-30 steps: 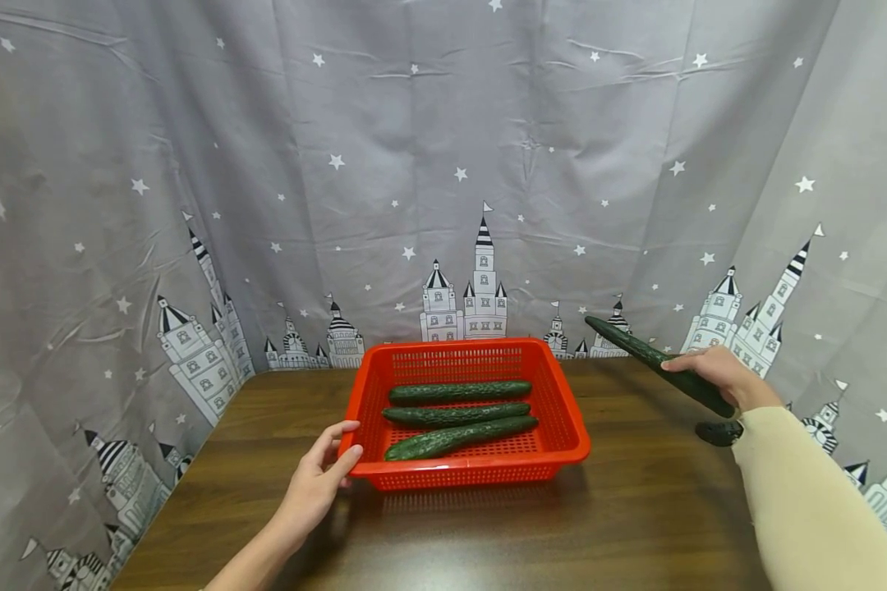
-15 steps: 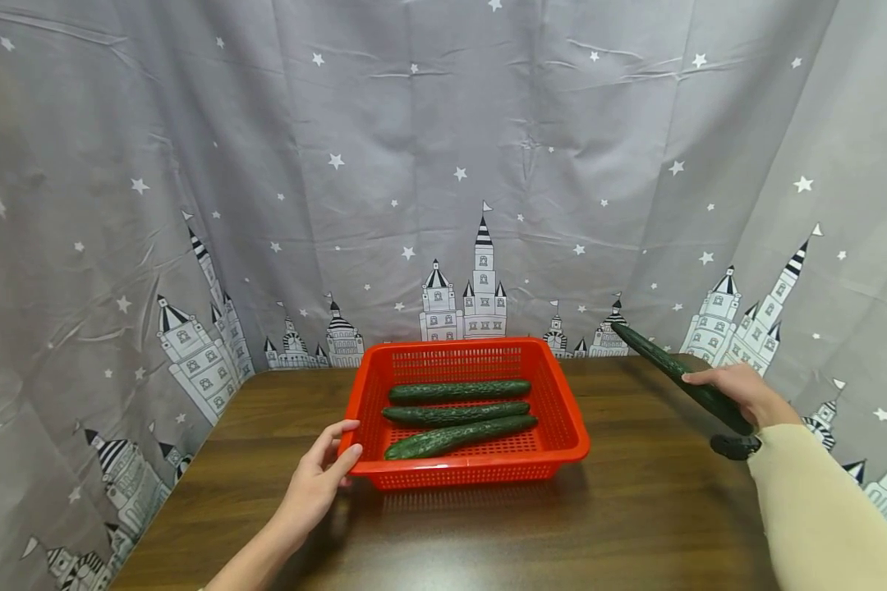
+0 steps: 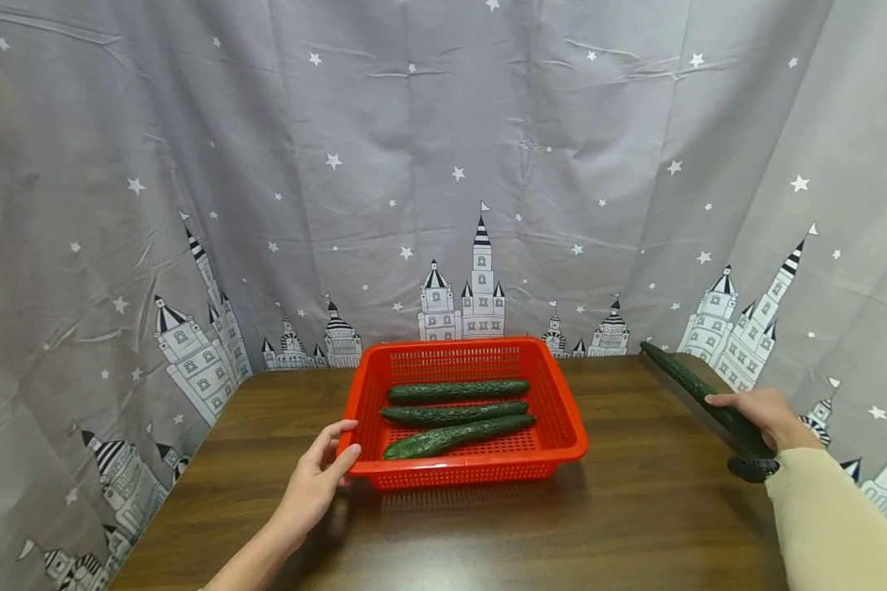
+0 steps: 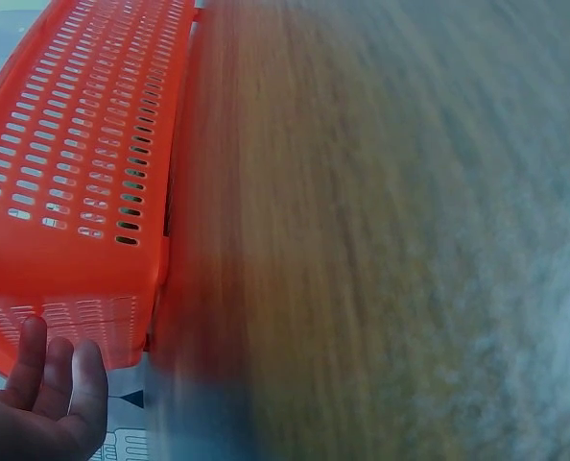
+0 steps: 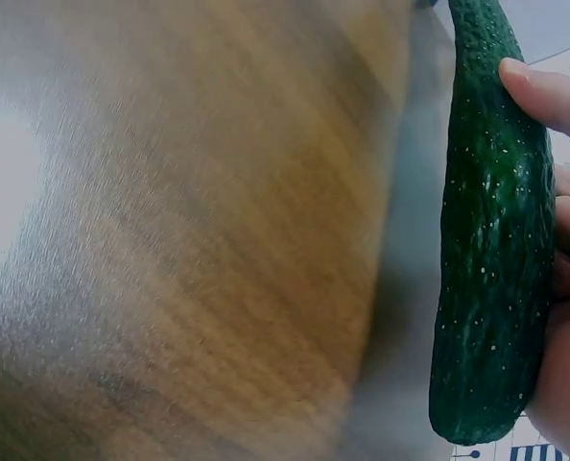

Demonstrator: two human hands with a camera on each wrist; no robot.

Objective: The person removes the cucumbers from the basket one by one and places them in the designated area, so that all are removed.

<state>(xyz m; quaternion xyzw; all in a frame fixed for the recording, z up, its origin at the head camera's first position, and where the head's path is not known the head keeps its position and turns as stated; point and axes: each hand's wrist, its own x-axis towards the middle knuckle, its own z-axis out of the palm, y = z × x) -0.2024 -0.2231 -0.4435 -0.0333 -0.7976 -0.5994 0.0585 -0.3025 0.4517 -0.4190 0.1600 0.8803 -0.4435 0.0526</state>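
A red plastic basket (image 3: 466, 464) with slotted walls stands mid-table and holds three dark green cucumbers (image 3: 458, 413), lying side by side. My left hand (image 3: 318, 472) grips the basket's left rim, thumb on top and fingers against the outer wall; the left wrist view shows those fingers (image 4: 55, 379) by the wall. At the right, my right hand (image 3: 765, 419) holds another cucumber (image 3: 683, 377) near its rear half, tilted with its thin end pointing back and left. In the right wrist view the thumb lies on the cucumber (image 5: 496, 240) and the other fingers curl behind it.
The brown wooden table (image 3: 621, 525) runs back to a grey curtain (image 3: 369, 164) printed with stars and castles, which also hangs along both sides. A black wrist device (image 3: 752, 469) sits at the right wrist.
My right hand has moved right and lower with its cucumber, toward the table's right side. The left hand and basket have stayed in place.
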